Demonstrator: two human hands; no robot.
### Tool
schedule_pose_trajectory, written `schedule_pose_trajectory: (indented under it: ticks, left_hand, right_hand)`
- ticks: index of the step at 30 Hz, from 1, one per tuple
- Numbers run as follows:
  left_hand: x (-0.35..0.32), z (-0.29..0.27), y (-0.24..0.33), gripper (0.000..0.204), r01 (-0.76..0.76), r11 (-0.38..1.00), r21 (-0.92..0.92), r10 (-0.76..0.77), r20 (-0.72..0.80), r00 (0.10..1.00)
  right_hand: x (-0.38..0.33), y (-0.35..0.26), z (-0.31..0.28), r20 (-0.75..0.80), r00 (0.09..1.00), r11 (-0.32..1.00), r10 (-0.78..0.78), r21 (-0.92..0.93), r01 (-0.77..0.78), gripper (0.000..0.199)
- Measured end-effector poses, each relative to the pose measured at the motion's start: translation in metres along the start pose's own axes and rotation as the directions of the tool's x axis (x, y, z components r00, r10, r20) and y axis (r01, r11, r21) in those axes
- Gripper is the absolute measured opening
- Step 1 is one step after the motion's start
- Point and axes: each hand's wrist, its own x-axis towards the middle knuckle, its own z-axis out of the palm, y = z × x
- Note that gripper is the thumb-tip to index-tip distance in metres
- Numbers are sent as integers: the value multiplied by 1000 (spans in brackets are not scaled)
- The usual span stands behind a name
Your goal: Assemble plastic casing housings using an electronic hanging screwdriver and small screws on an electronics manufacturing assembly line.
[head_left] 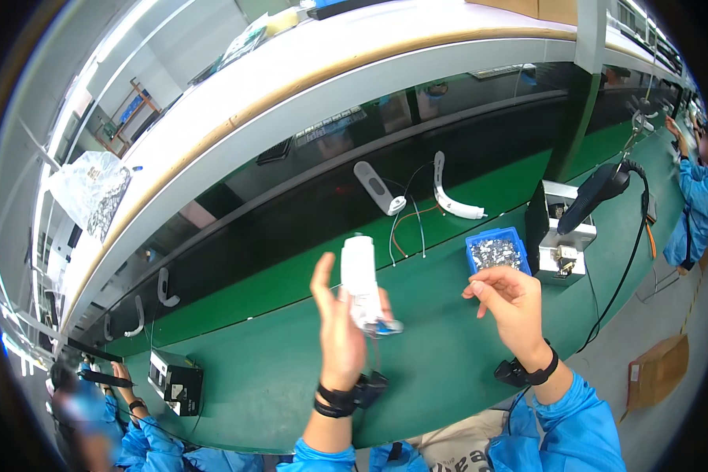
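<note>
My left hand is closed around a long white plastic housing, held upright above the green bench. Blue and metallic bits show at the housing's lower end, and a thin lead hangs below it. My right hand is raised just in front of a blue tray filled with small metal parts. Its thumb and fingers are curled together; whatever they pinch, if anything, is too small to make out. Each wrist wears a black band with a small black device.
Right of the tray stands a metal box fixture, with a black handheld tool hanging over it on a coiled cord. A grey-and-white housing, a curved white part and loose wires lie behind. A shelf spans above; people work at both sides.
</note>
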Motion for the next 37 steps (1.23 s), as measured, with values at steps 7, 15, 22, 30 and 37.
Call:
schedule_pose_trajectory:
  ticks: [7, 15, 22, 30, 37]
  left_hand:
    - [-44, 38, -33, 59, 100, 972, -211, -67, 157, 985]
    - [-58, 54, -50, 70, 46, 999, -17, -42, 212, 976]
    - [-61, 53, -62, 66, -57, 991, 121, 32, 202, 979]
    - [-59, 50, -66, 66, -119, 992, 46, 106, 229, 968]
    - [-55, 57, -61, 71, 134, 990, -52, -129, 93, 987]
  right_hand:
    - [-19, -34, 29, 228, 917, 852, -327, -348, 390, 25]
    - [-19, -29, 19, 317, 806, 642, -500, -489, 590, 21]
    - [-14, -27, 19, 408, 664, 441, -626, -518, 733, 23]
    - [-8, -17, 8, 598, 467, 127, -652, -520, 844, 27]
    - [-11, 3, 12, 624, 455, 78, -636, -535, 841, 32]
